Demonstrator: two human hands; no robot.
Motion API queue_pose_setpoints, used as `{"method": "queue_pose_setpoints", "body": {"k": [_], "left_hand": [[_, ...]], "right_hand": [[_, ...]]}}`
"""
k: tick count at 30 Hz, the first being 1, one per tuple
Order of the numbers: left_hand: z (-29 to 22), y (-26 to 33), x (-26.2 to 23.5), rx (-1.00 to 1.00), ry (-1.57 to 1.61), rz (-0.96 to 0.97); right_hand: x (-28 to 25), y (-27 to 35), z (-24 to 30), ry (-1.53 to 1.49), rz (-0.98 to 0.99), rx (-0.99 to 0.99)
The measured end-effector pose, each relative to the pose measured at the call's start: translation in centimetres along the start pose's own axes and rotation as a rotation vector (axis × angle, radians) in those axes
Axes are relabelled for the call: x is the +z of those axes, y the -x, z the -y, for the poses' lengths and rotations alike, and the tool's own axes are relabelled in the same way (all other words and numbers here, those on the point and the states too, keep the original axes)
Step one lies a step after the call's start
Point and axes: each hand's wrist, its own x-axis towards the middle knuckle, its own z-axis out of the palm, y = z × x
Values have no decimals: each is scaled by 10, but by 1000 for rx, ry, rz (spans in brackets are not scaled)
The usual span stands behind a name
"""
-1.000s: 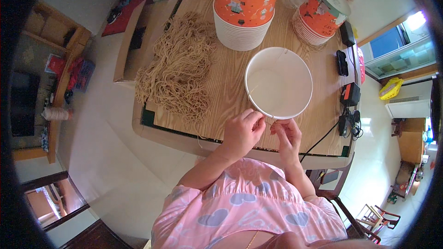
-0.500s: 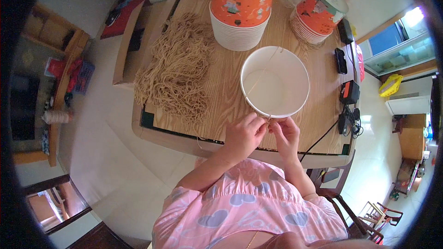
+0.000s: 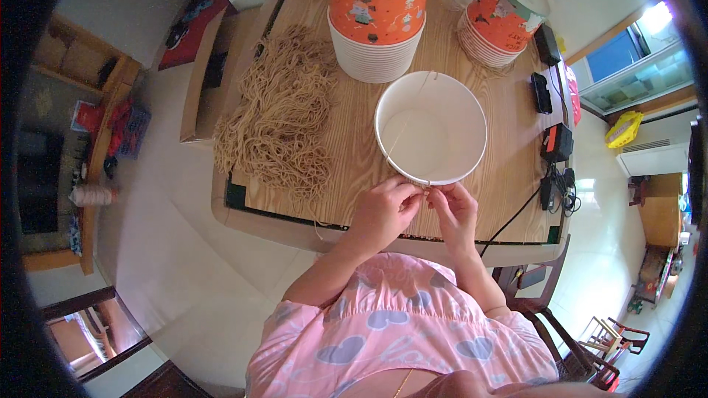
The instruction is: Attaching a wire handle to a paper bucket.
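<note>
A white paper bucket (image 3: 466, 149) stands on the wooden table with its mouth up, in front of me. A thin beige string (image 3: 422, 93) runs from the far rim across the mouth to the near left rim. At the near rim, my left hand (image 3: 385, 208) and my right hand (image 3: 456, 215) come together, fingers pinched on the string close to the bucket's edge. The exact twist or knot between the fingertips is too small to make out. Left of the bucket lies a large heap of loose beige strings (image 3: 284, 114).
A tall stack of orange-and-green paper buckets (image 3: 377, 11) stands behind; a smaller stack (image 3: 505, 18) is at the far right. Along the right edge lie a black case (image 3: 541, 93), a power adapter (image 3: 557, 143) and tangled cables (image 3: 564, 191). A cardboard box (image 3: 210, 88) stands beyond the left edge.
The view has shifted slightly, so the bucket and stacks sit a little further left. Both hands stay at the near rim, their fingers moving only slightly.
</note>
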Motion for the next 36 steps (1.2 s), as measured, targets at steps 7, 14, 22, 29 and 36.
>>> {"method": "queue_pose_setpoints", "body": {"k": [7,14,22,29,36], "left_hand": [[-5,0,-3,-69,28,81],[-6,-3,-2,-173,240,-17],[-1,-3,8,-270,496,1],[7,2,25,-447,826,-8],[-1,-3,16,-551,950,46]], "right_hand": [[2,0,-7,34,13,-81],[1,1,-8,152,3,-92],[1,-3,18,348,50,-145],[-2,5,22,335,86,-129],[-8,7,18,366,103,-133]]}}
